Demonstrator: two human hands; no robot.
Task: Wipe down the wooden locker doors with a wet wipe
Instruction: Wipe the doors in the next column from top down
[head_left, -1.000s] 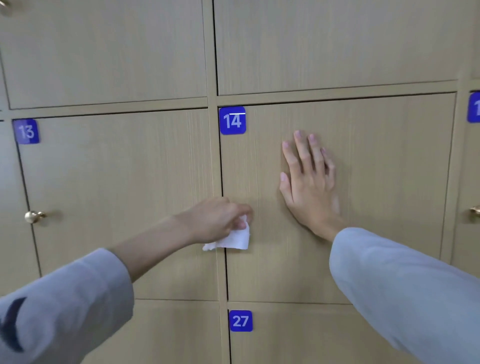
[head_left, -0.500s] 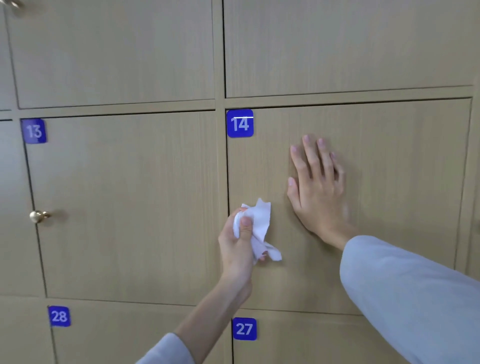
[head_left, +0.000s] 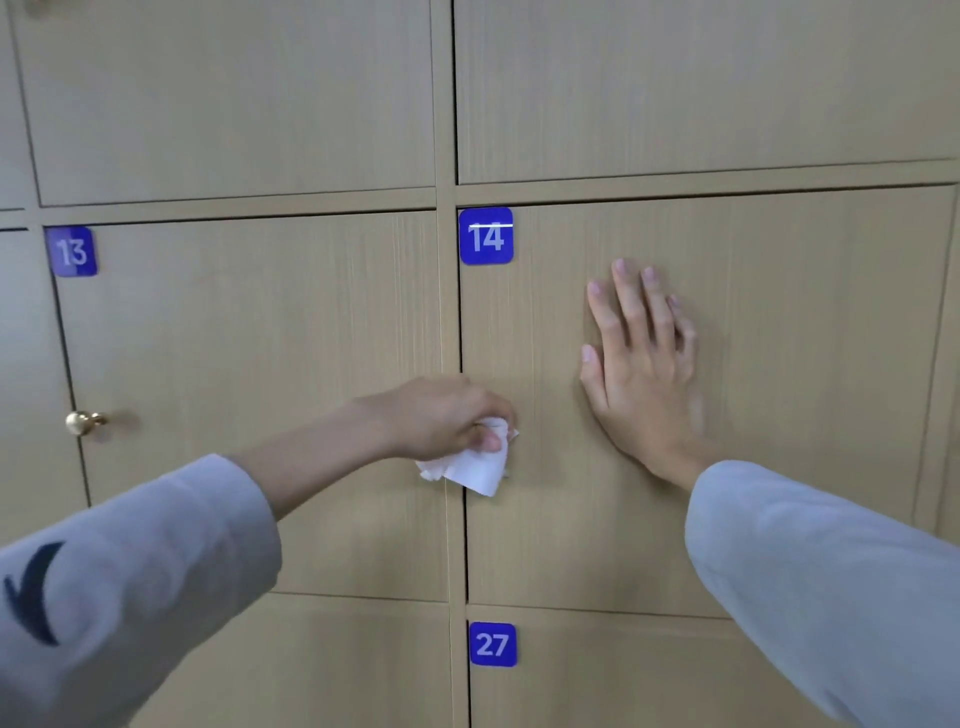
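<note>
The left hand (head_left: 436, 415) grips a crumpled white wet wipe (head_left: 475, 465) in curled fingers, pressing it against the left edge of locker door 14 (head_left: 779, 364). The right hand (head_left: 641, 364) lies flat, fingers straight, near that door's middle.

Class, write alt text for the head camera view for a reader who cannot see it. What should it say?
A left hand grips a white wipe against the left edge of wooden locker door 14, while the right hand presses flat on that door. Blue number plates mark lockers 13, 14 and 27, and door 13 has a brass knob.
</note>
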